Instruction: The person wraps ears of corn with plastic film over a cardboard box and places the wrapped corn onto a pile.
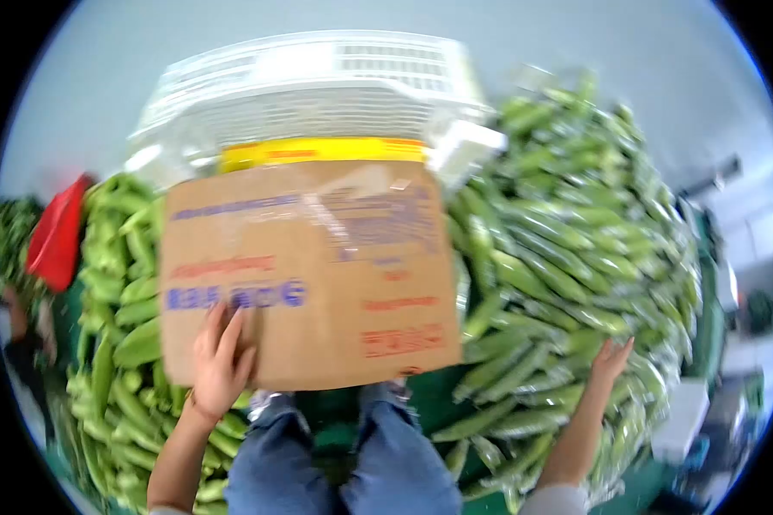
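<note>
My left hand [221, 360] lies on the lower left of a brown cardboard sheet or box [318, 318] with blue and red print, its fingers spread. The cardboard is in front of my knees, between two heaps. On my left are loose long green vegetables, perhaps peppers [142, 343]. To the right rises a heap of long green vegetables in clear plastic wrap [558, 257]. Against that heap is my right hand [611, 360], fingers stretched out and a little blurred, with nothing visible in it.
Behind the cardboard stands a white plastic crate [309, 107], with a yellow strip [322, 152] along its front. At the far left are a red object [58, 236], leafy greens [13, 240] and another person's arm [17, 318]. A white box [680, 421] sits at the right.
</note>
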Tool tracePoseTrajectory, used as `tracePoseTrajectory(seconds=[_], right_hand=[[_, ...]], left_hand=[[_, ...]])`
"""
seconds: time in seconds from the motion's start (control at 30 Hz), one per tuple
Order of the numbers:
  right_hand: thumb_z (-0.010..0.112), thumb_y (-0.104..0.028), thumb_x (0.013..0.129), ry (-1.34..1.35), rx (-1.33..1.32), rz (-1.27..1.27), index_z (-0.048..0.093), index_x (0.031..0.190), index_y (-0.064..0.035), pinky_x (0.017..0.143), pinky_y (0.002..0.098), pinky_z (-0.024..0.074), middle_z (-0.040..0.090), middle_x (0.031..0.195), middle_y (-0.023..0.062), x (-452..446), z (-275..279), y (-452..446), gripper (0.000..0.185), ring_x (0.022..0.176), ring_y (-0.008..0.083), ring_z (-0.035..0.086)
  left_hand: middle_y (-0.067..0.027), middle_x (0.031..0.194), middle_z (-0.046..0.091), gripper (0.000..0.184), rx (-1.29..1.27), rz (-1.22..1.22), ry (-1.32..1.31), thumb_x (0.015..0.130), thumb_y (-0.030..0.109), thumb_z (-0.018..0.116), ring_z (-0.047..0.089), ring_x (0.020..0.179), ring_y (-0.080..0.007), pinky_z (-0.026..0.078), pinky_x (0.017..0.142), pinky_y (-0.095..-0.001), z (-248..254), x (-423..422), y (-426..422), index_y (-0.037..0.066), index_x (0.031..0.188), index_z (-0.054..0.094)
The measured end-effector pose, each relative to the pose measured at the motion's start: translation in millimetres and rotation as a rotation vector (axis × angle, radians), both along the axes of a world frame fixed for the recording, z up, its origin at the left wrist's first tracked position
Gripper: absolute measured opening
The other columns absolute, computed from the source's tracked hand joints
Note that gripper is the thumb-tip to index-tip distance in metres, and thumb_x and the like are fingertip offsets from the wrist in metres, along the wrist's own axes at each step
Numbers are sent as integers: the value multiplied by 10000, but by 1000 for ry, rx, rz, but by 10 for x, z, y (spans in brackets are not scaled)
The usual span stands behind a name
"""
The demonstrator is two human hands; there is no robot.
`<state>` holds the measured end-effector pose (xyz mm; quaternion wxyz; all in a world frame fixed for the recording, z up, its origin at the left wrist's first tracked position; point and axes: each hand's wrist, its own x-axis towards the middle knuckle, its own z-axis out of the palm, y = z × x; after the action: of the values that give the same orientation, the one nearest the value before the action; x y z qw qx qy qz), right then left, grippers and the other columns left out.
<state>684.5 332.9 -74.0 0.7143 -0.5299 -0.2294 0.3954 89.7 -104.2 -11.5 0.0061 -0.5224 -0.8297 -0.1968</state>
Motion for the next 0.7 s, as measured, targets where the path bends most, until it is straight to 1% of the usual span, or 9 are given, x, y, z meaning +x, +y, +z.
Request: tracePoseTrajectory(seconds=[0.1, 0.17, 0.23, 0.27, 0.33, 0.4, 0.5, 0.63, 0.7], right_hand=[[638, -220, 895, -561, -121, 709, 498, 1344, -51, 1008, 356, 420, 533, 1346, 127, -2429, 673, -771, 500, 1226, 219, 501], [699, -111, 792, -1319, 492, 1179, 546, 1283, -42, 1022, 427, 410, 563, 1314, 151, -3497, 734, -1242, 519, 1204, 327, 548], [676, -133, 833, -1506, 817, 1168, 592, 1200, -53, 1032, 460, 397, 616, 1228, 146, -4274, 722, -1353, 385, 1150, 383, 568], [673, -152, 844, -1471, 864, 1135, 606, 1157, -56, 1007, 455, 416, 631, 1188, 142, -4508, 629, -1210, 334, 1126, 381, 578], [668, -189, 865, -1398, 948, 1082, 633, 1070, -61, 958, 444, 453, 662, 1107, 135, -4841, 348, -993, 244, 1078, 378, 596], [636, -193, 902, -1207, 395, 1175, 633, 967, -45, 846, 413, 504, 681, 980, 143, -4825, 584, -1137, 161, 962, 373, 633], [601, -132, 950, -858, 267, 1163, 605, 975, 6, 752, 278, 504, 683, 880, 92, -4318, 437, -1161, 141, 809, 132, 637], [498, -69, 981, -1073, 318, 1376, 522, 1014, 5, 787, 256, 483, 616, 903, 62, -3538, 510, -1594, 84, 824, 117, 599], [498, -60, 977, -1290, 503, 1382, 528, 992, 6, 784, 256, 483, 611, 884, 68, -3385, 499, -1800, 74, 810, 125, 601]], left_hand=[[-236, 1474, 342, 671, 104, 226, -121, 803, 116, 717, 400, 1313, -407, 371, 1068, -439, 32, -403, 180, 53, 1409, 434], [-209, 1483, 338, 663, 163, 253, -131, 808, 96, 712, 421, 1298, -389, 400, 1042, -418, -32, -774, 394, 77, 1412, 438], [-192, 1424, 419, 562, 172, 151, 111, 818, 100, 692, 485, 1243, -352, 442, 991, -394, -98, -1181, 660, 60, 1342, 491], [-190, 1359, 504, 489, 151, 60, 349, 819, 116, 682, 529, 1202, -336, 470, 953, -384, -161, -1395, 770, 49, 1281, 535], [-163, 1169, 601, 353, 212, -225, 332, 818, 118, 657, 590, 1077, -327, 500, 868, -381, -251, -1734, 976, 48, 1151, 562], [-144, 997, 644, 227, 209, -340, 283, 807, 113, 631, 624, 954, -325, 512, 800, -394, -198, -1827, 969, 53, 1012, 555], [-132, 810, 608, 118, 114, -253, 108, 785, 91, 598, 621, 799, -327, 502, 709, -421, -79, -1704, 549, 64, 858, 509], [-94, 713, 534, 166, 280, -286, 39, 731, 27, 619, 577, 652, -299, 469, 542, -395, -39, -1203, -252, 66, 852, 513], [-87, 778, 591, 224, 336, -294, -51, 712, -11, 641, 603, 685, -290, 489, 567, -388, -28, -922, -793, 56, 901, 541]])
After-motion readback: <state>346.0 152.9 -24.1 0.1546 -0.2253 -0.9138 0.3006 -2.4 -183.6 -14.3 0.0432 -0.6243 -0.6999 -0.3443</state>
